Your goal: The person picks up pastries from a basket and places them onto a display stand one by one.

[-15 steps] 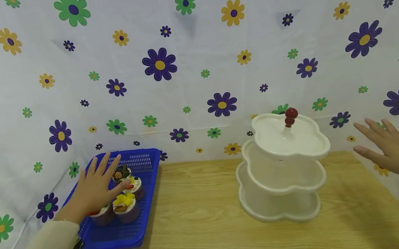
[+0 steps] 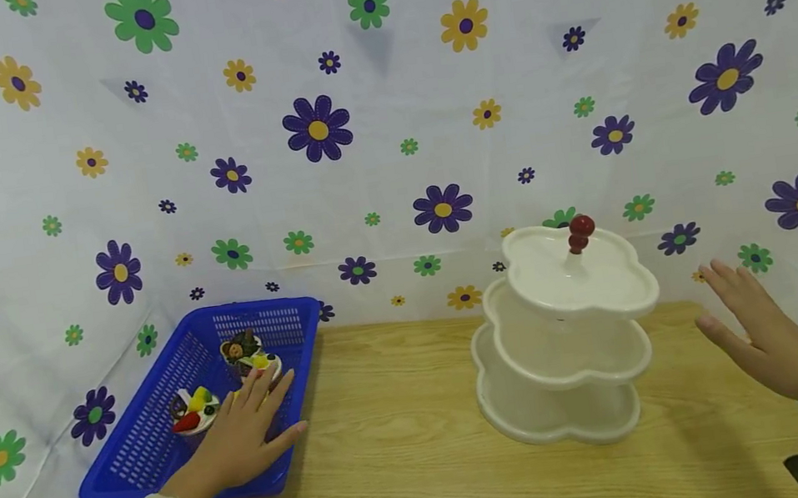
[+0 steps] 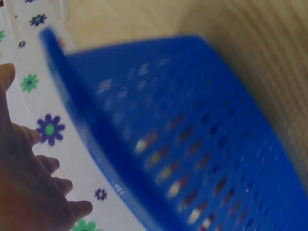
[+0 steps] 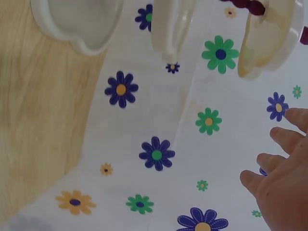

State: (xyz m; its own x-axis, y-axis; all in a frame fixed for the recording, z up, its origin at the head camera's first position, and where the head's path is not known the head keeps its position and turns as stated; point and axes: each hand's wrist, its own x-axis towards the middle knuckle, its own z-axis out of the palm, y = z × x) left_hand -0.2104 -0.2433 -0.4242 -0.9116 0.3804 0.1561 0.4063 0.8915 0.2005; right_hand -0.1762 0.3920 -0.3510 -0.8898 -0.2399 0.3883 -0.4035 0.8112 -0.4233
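Observation:
Over the front of a blue plastic basket (image 2: 148, 442) hovers my left hand (image 2: 238, 438), fingers spread and straight, holding nothing. Inside the basket sit several cupcakes, among them one with strawberry and yellow fruit on top (image 2: 195, 409) and one with a brown topping (image 2: 240, 347); my hand partly hides others. On the right, a white three-tier stand (image 2: 563, 286) with scalloped plates and a red knob (image 2: 581, 227) stands upright. My right hand (image 2: 767, 343) is raised to the right of the stand, apart from it, fingers extended. The left wrist view shows the basket's perforated side (image 3: 192, 130), blurred.
A light wooden table (image 2: 391, 418) carries the basket and the stand, with bare wood between them. Behind and at both sides hangs a white cloth (image 2: 390, 183) printed with purple, green and yellow flowers.
My left hand has moved right and towards me, uncovering the strawberry-topped cupcake and covering another. My right hand has shifted slightly left and lower. Basket and stand have stayed put.

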